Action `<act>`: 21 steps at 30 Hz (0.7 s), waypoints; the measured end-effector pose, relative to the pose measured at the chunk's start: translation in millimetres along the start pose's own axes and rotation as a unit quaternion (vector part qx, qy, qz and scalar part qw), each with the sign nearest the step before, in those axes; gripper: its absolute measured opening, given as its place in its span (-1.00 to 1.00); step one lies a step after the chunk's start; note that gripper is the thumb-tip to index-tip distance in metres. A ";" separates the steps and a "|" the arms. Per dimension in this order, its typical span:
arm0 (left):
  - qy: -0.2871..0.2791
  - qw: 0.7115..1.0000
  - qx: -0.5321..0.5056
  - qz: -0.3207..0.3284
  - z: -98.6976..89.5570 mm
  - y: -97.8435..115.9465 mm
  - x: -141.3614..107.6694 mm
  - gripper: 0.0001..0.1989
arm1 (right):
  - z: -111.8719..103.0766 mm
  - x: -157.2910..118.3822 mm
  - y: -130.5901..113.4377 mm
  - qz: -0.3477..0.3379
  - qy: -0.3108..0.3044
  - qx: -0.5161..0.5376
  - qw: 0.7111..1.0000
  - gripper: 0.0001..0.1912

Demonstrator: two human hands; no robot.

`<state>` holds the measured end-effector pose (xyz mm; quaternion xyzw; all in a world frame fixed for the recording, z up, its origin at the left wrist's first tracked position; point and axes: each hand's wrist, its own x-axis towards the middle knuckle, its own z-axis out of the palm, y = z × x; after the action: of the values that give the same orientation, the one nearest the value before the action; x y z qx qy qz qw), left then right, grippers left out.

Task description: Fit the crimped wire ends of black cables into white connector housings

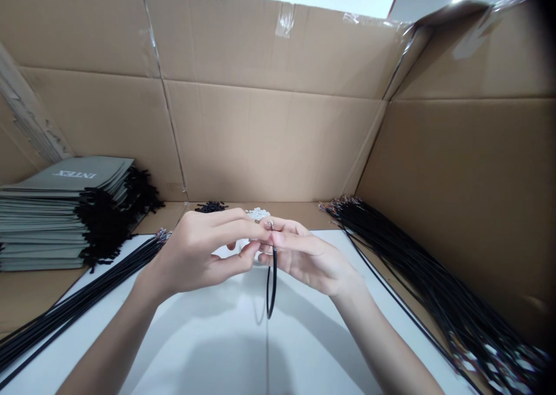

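Note:
A black cable (273, 285) hangs in a narrow loop below my fingertips, over the white table (226, 337). Thin wire ends and a small light piece show at the fingers, too small to make out well. My right hand (304, 253) pinches the cable's end between thumb and fingers. From the other side, my left hand (212, 247) meets it with thumb and index finger closed at the same spot. Whether the left fingertips grip the thin wires or only touch them is partly hidden.
Grey printed sleeves with black cords (52, 204) are stacked at left. Black cables lie in bundles at left (87, 296) and right (408, 267). Small black pieces (211, 207) and white pieces (258, 214) sit behind my hands. Cardboard walls (273, 140) enclose the back and right.

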<state>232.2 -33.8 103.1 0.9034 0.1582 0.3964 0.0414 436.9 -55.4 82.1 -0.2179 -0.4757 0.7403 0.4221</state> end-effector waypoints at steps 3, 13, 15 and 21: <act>0.014 1.000 -0.002 -0.013 2.3 2.5 1.5 -0.83 | -0.6 -0.3 0.4 -0.009 0.001 -0.015 1.000 -0.76; 0.017 0.986 -0.101 -0.131 8.5 5.8 4.9 -0.83 | 4.5 -1.7 2.1 -0.103 0.086 -0.065 0.989 -0.82; 0.009 0.981 -0.115 -0.156 8.9 5.6 3.9 -0.81 | 4.8 -1.4 2.4 -0.109 0.090 -0.063 0.988 -0.83; 0.030 0.971 -0.157 -0.177 10.6 9.5 7.4 -0.90 | 5.2 -1.9 1.9 -0.108 0.083 -0.058 0.989 -0.86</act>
<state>247.1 -39.9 103.0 0.8309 0.2523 0.4300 0.2470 433.4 -60.1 82.6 -0.2497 -0.5019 0.6412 0.5240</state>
